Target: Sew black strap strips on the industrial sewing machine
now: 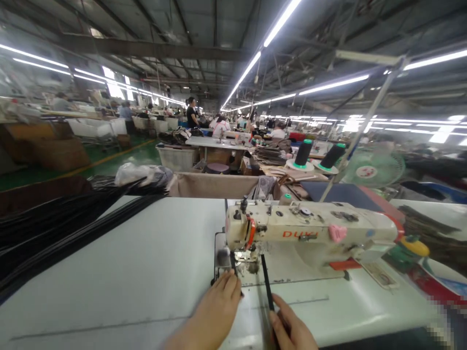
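Note:
A white sewing machine point(310, 233) stands on the pale table point(120, 272). My left hand point(222, 301) lies just in front of its needle area, fingers together and pressed on a dark strip point(232, 261) that runs toward the needle. To the right, my right hand point(290, 325) pinches a black strip point(267, 279) between thumb and fingers; this strip slants up to the front of the machine head. Whether the two strips are one piece cannot be made out.
Long black strips point(73, 228) lie in a bundle across the table's left side. Behind the machine are thread cones point(302, 153), a fabric-lined bin point(215, 185) and a green fan point(372, 167). Several people work farther back, one standing point(191, 114).

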Demonstrator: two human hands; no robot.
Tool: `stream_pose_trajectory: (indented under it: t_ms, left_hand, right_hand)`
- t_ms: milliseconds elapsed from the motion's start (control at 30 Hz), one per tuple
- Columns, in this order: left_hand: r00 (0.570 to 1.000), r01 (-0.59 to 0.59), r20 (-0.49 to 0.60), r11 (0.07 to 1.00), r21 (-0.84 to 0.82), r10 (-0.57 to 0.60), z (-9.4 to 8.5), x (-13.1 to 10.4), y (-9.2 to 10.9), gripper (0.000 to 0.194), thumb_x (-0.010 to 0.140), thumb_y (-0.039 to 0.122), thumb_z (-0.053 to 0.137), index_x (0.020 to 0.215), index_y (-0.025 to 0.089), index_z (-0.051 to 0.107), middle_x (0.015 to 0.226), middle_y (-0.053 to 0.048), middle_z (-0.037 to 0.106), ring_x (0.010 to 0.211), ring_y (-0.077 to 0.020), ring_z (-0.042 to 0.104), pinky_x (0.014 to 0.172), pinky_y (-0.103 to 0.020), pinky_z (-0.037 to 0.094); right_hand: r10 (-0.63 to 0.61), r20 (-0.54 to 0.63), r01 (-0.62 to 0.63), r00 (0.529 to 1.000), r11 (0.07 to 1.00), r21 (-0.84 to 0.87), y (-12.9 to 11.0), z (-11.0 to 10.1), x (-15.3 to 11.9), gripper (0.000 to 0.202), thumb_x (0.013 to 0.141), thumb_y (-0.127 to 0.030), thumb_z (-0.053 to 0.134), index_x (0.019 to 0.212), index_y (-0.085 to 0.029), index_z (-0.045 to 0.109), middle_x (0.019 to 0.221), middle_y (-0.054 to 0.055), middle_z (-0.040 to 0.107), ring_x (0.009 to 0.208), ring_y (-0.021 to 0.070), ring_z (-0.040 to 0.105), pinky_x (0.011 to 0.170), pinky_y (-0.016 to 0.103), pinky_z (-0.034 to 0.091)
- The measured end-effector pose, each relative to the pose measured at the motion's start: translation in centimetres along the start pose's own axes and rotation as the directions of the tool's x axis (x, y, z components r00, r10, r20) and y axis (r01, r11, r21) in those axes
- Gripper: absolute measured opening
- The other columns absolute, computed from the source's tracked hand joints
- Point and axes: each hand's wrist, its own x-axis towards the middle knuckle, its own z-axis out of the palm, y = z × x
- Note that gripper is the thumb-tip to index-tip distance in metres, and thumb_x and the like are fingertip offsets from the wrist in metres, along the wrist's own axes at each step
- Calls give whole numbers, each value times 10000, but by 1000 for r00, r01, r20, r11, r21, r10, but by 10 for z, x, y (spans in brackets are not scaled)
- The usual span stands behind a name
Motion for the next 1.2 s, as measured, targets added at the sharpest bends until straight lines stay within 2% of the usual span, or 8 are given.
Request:
stream_pose_trajectory:
  t_ms: [100,200,300,400,500,700,1067,1200]
  left_hand:
    - [998,45,39,998,-38,-44,-12,5,6,307,1023,166,475,1296,96,598,1286,-178,684,1270,-299,643,1105,-469,528]
    - [998,48,49,997,-65,-45,-15,5,5,303,1035,182,467,1292,103,606,1273,-171,693,1266,-301,649,1095,-472,543]
    - [997,57,58,993,-100,-51,-16,4,-1,304,1021,164,494,1296,109,613,1300,-164,688,1255,-294,657,1088,-473,552]
    - [992,119,48,978,-169,-113,-18,5,-7,288,1004,129,515,1261,132,644,1298,-126,699,1279,-272,640,1161,-486,494]
    - [978,210,56,945,-250,-202,-22,10,-11,275,997,123,526,1227,172,668,1287,-83,710,1314,-250,611,1222,-511,421]
    - [949,317,108,883,-347,-298,-28,20,-19,254,969,157,588,1194,212,691,1322,-70,702,1344,-255,584,1216,-543,415]
    - [922,387,187,847,-365,-340,-28,20,-23,338,987,148,508,1262,276,658,1447,-36,631,1469,-271,452,1233,-601,355]
    - [910,410,155,783,-467,-384,-18,20,-33,324,952,119,515,1197,248,683,1389,-58,657,1431,-249,492,1231,-538,387]
  right_hand:
    - [-32,3,32,999,999,4,5,1,1,638,944,-615,535,1351,-143,674,1084,121,784,1014,271,735,988,340,562]
    - [-42,3,42,999,999,8,4,2,0,613,945,-600,540,1333,-148,685,1163,126,769,1091,279,717,1033,350,541]
    - [-31,2,31,1000,999,6,-1,4,-1,633,938,-619,537,1333,-148,685,1027,114,791,991,275,737,973,354,574]
    - [-24,-11,24,1000,1000,-14,-4,7,-1,667,928,-664,521,1319,-153,696,877,93,781,876,266,740,877,345,604]
    - [-41,-23,40,999,999,-25,-3,10,-2,664,933,-682,505,1304,-171,706,858,87,772,880,264,735,867,339,603]
    - [-45,-25,45,999,999,-22,5,15,-5,658,948,-679,491,1321,-178,699,837,89,761,900,269,730,880,348,599]
    - [-28,39,29,999,999,-32,-4,21,-6,656,939,-643,509,1319,-142,697,1063,138,781,1023,277,732,1018,380,556]
    - [-65,66,68,996,996,-54,-6,23,-11,605,974,-579,494,1381,-160,654,1070,121,781,1022,259,736,991,349,567]
